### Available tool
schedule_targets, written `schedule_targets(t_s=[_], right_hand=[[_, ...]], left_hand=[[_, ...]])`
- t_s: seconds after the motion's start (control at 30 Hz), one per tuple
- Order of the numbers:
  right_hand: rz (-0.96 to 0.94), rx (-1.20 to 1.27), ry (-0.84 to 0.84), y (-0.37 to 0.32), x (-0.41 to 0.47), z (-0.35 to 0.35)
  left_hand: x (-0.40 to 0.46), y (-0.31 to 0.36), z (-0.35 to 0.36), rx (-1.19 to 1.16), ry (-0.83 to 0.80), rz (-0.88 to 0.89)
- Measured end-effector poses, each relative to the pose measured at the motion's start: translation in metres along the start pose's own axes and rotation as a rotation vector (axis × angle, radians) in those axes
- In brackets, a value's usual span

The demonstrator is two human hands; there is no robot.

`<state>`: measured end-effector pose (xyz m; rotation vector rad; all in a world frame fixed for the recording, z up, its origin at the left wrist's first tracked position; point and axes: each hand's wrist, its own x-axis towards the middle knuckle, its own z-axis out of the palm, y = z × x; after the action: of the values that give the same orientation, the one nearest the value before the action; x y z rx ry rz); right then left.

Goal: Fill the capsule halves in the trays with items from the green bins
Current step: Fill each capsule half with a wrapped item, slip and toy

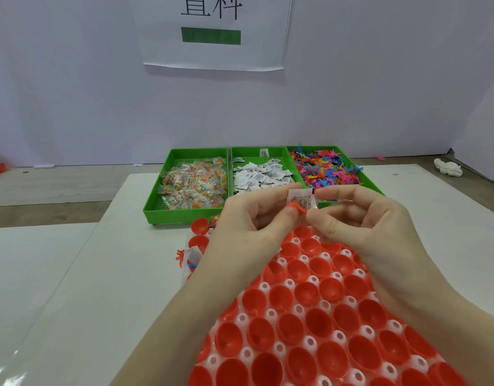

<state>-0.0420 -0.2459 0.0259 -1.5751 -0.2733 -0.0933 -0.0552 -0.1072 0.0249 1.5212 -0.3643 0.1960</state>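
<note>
White desk (pixel 123 274) carries three green bins (pixel 184 213) at far edge. Tray (pixel 304 310) of red capsule halves (pixel 289 299) sits near. Left hand (pixel 248 221) and right hand (pixel 360 215) pinch white packet (pixel 301 197) with small red toy (pixel 297 206) above tray.

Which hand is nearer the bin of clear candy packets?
Left. The left hand sits just in front of that bin's near right corner; the right hand is further right, before the toy bin.

A paper sign (pixel 212 29) with a green bar hangs on the white wall; a white figurine (pixel 447 168) lies far right.
</note>
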Motion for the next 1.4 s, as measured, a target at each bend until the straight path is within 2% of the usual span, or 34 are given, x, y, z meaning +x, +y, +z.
schedule_targets(t_s=[0.17, 0.37, 0.53, 0.73, 0.8, 0.87, 1.0, 1.13, 1.27, 1.4], right_hand=[[-0.068, -0.086, -0.041, 0.001, 0.004, 0.001], [-0.179, -0.31, -0.03, 0.007, 0.006, -0.001], [-0.291, -0.619, -0.079, 0.009, 0.008, 0.0], [-0.336, -0.637, -0.157, 0.005, 0.011, 0.0], [-0.338, -0.669, -0.181, 0.005, 0.016, 0.001], [-0.321, -0.685, -0.171, 0.006, 0.023, 0.004], [-0.215, -0.545, -0.152, 0.008, 0.038, 0.007], [-0.061, -0.35, -0.212, 0.012, 0.04, 0.004], [0.106, -0.11, -0.27, 0.017, 0.038, -0.001], [0.171, -0.033, -0.256, 0.019, 0.037, -0.004]], left_hand=[[-0.001, -0.002, 0.0, 0.003, -0.005, 0.002], [0.004, -0.016, -0.001, 0.077, 0.101, -0.019], [0.005, -0.021, -0.003, 0.185, 0.123, -0.009], [0.004, -0.025, -0.004, 0.352, 0.101, -0.004], [0.004, -0.028, -0.003, 0.327, 0.148, -0.009], [0.004, -0.029, -0.004, 0.191, 0.223, -0.07], [0.007, -0.026, -0.01, 0.0, 0.185, -0.183], [0.007, -0.031, -0.01, 0.113, 0.218, -0.117], [0.009, -0.035, -0.011, 0.03, 0.245, -0.154], [0.009, -0.035, -0.015, 0.077, 0.216, -0.144]])
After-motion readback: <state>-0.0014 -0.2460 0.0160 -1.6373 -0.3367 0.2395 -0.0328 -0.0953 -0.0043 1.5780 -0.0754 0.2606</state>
